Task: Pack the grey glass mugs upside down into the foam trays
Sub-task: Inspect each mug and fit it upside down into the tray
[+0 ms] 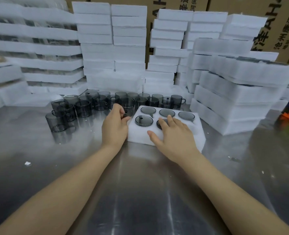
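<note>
The left hand [115, 122] pinches the handle of an upright mug [129, 105], just left of the tray [138, 133]. The right hand [172, 134] lies flat on the tray with straight fingers, its fingertips on an upturned mug [158, 125] beside four packed mugs [167, 112]. Loose mugs [82, 107] crowd the table [140, 184] left of and beyond the grip.

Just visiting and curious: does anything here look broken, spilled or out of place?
Nothing looks broken, but white foam crumbs lie scattered on the steel table, and the stack of foam trays on the right sits crooked, its layers offset.
</note>
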A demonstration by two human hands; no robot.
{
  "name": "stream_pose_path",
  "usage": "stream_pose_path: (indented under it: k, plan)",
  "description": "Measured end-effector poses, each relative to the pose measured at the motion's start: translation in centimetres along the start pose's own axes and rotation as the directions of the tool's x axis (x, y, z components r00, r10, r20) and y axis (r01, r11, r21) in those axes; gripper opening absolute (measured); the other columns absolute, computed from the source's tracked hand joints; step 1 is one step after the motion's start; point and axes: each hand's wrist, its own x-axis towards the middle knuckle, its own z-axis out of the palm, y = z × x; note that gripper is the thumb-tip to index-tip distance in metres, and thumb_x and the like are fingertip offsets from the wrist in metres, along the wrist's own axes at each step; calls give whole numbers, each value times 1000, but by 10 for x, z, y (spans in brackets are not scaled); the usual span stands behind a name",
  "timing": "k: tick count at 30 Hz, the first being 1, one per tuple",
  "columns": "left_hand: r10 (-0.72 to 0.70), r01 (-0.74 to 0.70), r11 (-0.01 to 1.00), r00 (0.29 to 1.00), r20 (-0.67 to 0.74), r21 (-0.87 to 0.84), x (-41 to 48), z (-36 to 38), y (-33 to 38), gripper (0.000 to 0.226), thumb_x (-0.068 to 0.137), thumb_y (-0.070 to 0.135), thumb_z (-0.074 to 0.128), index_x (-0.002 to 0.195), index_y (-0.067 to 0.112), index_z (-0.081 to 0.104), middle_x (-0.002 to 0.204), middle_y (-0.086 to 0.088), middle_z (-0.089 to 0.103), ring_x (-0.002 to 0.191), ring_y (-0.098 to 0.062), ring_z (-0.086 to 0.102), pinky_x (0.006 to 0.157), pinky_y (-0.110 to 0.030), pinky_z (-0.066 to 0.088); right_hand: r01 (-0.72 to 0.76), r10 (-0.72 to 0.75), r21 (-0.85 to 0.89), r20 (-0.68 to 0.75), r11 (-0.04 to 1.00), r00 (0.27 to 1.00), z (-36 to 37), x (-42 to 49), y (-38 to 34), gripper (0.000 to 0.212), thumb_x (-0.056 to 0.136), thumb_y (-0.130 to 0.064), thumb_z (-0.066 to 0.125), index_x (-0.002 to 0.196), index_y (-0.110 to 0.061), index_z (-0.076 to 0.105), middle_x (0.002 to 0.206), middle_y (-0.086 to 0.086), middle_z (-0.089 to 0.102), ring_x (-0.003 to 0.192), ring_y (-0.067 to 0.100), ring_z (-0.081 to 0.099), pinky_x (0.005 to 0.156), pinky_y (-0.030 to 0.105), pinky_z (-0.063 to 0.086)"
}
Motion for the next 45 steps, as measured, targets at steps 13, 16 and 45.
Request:
stream_pose_path:
  k: [13,16,45]
  plan:
    - [494,-477,855,868,41,-202,-20,-4,43,24,83,-5,54,87,17,46,90,-7,63,92,-7,59,78,-29,49,167,105,726,-314,667,944,-3,5,16,78,83,-17,72,145,-38,30,142,-7,48,127,3,46,101,14,39]
    - [482,-463,855,876,28,-231,-22,-1,43,12,86,2,52,94,10,53,91,-7,61,86,-15,59,76,-33,50,134,125,735,-287,665,950,-1,5,19,70,78,-21,78,139,-27,42,133,-9,54,123,4,50,100,15,41]
    - [334,-404,908,855,396,107,-19,-3,36,38,93,47,46,103,16,66,102,8,67,97,-17,59,99,-29,32,-332,348,258,-15,907,937,-38,14,62,53,79,-52,56,129,-34,53,113,-2,45,103,25,57,76,32,42]
